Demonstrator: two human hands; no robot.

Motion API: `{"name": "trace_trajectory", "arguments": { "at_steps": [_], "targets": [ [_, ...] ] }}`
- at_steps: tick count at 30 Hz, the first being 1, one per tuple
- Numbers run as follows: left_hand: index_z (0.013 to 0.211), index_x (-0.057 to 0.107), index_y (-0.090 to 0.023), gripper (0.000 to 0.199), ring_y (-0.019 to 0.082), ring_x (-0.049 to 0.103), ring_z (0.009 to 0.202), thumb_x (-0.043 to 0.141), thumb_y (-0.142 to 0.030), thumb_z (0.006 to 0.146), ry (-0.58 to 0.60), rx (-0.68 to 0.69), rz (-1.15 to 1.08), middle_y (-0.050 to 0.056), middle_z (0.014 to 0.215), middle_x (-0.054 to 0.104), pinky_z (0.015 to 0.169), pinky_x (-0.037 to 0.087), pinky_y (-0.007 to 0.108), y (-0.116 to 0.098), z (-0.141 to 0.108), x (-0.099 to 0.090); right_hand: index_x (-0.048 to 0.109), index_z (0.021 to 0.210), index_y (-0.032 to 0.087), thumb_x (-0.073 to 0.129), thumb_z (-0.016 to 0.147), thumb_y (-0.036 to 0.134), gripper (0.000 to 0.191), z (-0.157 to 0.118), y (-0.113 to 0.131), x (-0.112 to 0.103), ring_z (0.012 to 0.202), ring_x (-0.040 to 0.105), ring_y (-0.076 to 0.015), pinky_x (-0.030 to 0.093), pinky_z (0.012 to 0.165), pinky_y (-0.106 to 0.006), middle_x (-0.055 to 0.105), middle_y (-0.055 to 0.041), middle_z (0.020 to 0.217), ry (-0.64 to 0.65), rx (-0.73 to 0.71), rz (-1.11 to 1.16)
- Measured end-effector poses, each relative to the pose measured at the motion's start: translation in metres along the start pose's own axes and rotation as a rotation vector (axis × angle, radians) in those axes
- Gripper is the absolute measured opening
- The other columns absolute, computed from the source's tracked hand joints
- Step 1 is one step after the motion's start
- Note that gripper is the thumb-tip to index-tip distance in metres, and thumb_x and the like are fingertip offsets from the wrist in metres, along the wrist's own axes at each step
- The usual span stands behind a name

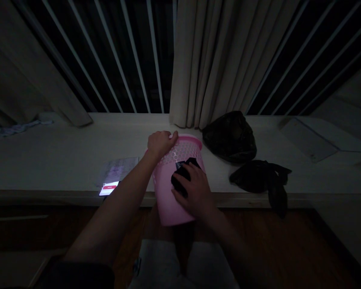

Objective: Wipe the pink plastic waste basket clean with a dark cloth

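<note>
A pink plastic wastebasket (171,200) with a honeycomb-patterned upper wall is tilted in front of me, its rim toward the window. My left hand (161,143) grips that rim at its upper left, thumb along the edge. Against the side of the wastebasket, my right hand (195,186) presses a bunched black cloth (180,182) with a small lettered label. Its fingers are curled over the cloth. The inside of the wastebasket is hidden from me.
On the pale window ledge (72,160) lie a black plastic bag (230,138) and a knotted black bag (255,176) hanging over the edge. A lit phone (108,188) lies at left by a printed sheet (120,168). Curtains (204,60) and window bars stand behind.
</note>
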State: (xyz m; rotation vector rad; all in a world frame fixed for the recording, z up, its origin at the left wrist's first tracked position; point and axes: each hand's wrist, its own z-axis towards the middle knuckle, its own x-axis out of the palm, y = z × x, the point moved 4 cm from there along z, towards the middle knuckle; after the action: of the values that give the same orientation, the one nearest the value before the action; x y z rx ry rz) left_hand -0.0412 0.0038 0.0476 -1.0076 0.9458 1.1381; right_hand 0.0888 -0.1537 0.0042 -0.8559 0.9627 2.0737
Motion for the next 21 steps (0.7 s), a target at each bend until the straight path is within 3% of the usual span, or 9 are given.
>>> {"name": "trace_trajectory", "arguments": {
  "at_steps": [5, 11, 17, 21],
  "targets": [
    [0.089, 0.074, -0.015, 0.069, 0.028, 0.066, 0.087, 0.022, -0.06, 0.091, -0.003, 0.019, -0.015, 0.016, 0.088, 0.073, 0.076, 0.046, 0.037, 0.0, 0.002, 0.002, 0.065, 0.119, 0.019, 0.061, 0.085, 0.032, 0.037, 0.002, -0.013, -0.004, 0.117, 0.049, -0.0311, 0.044, 0.098, -0.05, 0.053, -0.0156, 0.126, -0.053, 0.073, 0.054],
    [0.085, 0.074, -0.016, 0.069, 0.026, 0.066, 0.085, 0.021, -0.061, 0.091, 0.0, 0.034, -0.027, 0.014, 0.085, 0.073, 0.076, 0.045, 0.036, 0.005, 0.006, 0.004, 0.066, 0.116, 0.022, 0.059, 0.083, 0.028, 0.034, -0.014, -0.009, -0.001, 0.123, 0.045, -0.0317, 0.041, 0.1, -0.052, 0.052, -0.0128, 0.128, -0.067, -0.065, 0.067],
    [0.086, 0.074, -0.016, 0.067, 0.026, 0.065, 0.085, 0.023, -0.06, 0.091, -0.007, 0.05, -0.023, 0.014, 0.086, 0.072, 0.076, 0.045, 0.036, 0.002, 0.008, 0.004, 0.069, 0.111, 0.021, 0.057, 0.086, 0.023, 0.028, 0.014, -0.028, -0.005, 0.111, 0.051, -0.028, 0.044, 0.097, -0.047, 0.057, -0.0122, 0.117, -0.119, 0.013, 0.131],
    [0.089, 0.074, -0.017, 0.068, 0.026, 0.066, 0.087, 0.023, -0.061, 0.091, -0.003, 0.035, -0.035, 0.014, 0.087, 0.073, 0.077, 0.045, 0.036, 0.004, 0.007, 0.006, 0.069, 0.11, 0.02, 0.056, 0.086, 0.023, 0.028, 0.003, -0.023, -0.005, 0.108, 0.051, -0.0286, 0.045, 0.093, -0.048, 0.058, -0.0132, 0.114, -0.094, -0.029, 0.117]
  ]
}}
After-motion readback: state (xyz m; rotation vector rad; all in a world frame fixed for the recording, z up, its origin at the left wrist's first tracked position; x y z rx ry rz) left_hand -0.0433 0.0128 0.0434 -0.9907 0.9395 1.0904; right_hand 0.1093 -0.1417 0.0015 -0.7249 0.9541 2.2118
